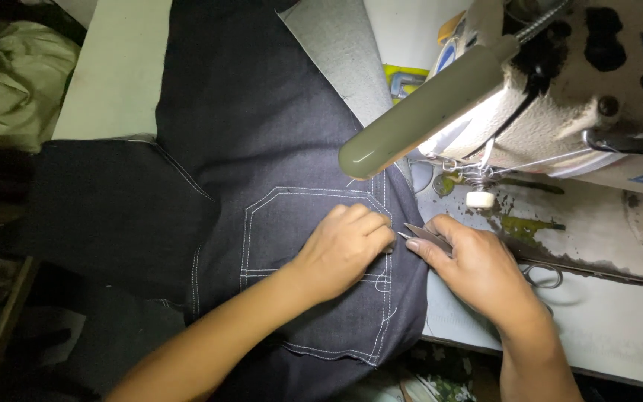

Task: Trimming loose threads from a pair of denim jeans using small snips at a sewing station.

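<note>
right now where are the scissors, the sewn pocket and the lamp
scissors (420, 235), head view, on the blades beside the right hand
pocket (277, 231), head view, on its upper left denim
lamp (426, 112), head view, on the middle of its grey tube

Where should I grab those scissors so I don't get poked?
Probably by the ring handles, coming from the right. The scissors lie under the right hand with the blades pointing left at the left hand on the denim pocket, so the sharp tips face away from the rings.
</note>
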